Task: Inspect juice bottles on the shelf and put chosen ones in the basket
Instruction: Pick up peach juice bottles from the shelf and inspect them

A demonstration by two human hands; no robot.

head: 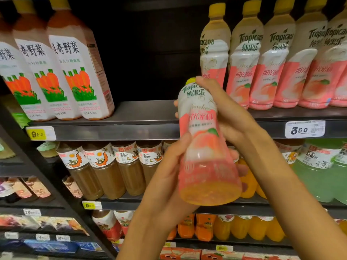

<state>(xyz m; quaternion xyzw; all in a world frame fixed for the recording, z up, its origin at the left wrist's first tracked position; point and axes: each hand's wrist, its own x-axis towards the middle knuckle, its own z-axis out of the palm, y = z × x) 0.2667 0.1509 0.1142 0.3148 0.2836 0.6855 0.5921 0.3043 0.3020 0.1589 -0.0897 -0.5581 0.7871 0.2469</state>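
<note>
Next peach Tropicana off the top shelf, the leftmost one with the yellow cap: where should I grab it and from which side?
Take the leftmost standing pink-and-white peach juice bottle around its narrower upper body, just below the yellow cap. Come from its left and front: the dark shelf gap there is open, while its right side sits tight against the neighbouring peach bottle. It stands upright, so lift slightly and draw it forward.

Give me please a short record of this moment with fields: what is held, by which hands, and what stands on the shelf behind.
held item: peach juice bottle, tilted, yellow cap away from the camera
left hand: grips the bottle's lower part
right hand: grips the upper part
top shelf, right: row of same peach bottles
top shelf, left: carrot juice bottles
price tag: 3.50
basket: not in view
</note>
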